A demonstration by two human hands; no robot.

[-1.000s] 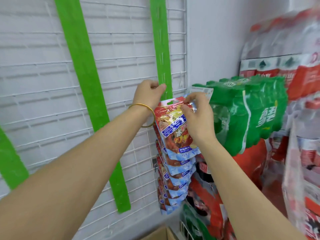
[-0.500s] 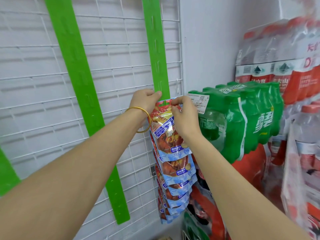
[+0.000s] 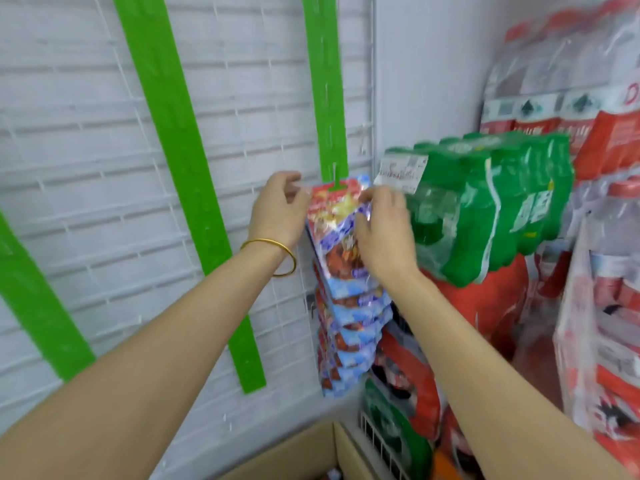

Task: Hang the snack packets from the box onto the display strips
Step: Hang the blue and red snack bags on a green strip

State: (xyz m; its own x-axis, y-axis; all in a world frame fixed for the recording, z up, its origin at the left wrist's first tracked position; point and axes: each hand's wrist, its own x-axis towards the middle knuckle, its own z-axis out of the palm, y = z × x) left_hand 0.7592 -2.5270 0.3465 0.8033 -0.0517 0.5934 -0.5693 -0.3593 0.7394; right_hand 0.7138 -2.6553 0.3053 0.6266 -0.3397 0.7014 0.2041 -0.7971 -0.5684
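Note:
The top snack packet (image 3: 334, 216), red and blue, hangs from a tab of the right green display strip (image 3: 325, 98) on the white wire grid. Below it, several matching packets (image 3: 349, 341) hang in a column on the same strip. My right hand (image 3: 381, 233) grips the top packet's right edge, fingers curled over it. Just left of the packet's top corner, my left hand (image 3: 278, 211), wearing a gold bangle, has loosely curled fingers and holds nothing. The open cardboard box (image 3: 304, 452) shows at the bottom edge.
Two more green strips (image 3: 180, 133) (image 3: 31, 306) hang bare on the grid to the left. A shrink-wrapped pack of green bottles (image 3: 485, 206) sits close on the right, atop red packs (image 3: 485, 323). Wrapped water bottles (image 3: 588, 81) are stacked beyond.
The packet now hangs on the strip's tab. My left hand has come off the strip and drawn slightly left. My right hand has slid down the packet's right edge. The view dropped.

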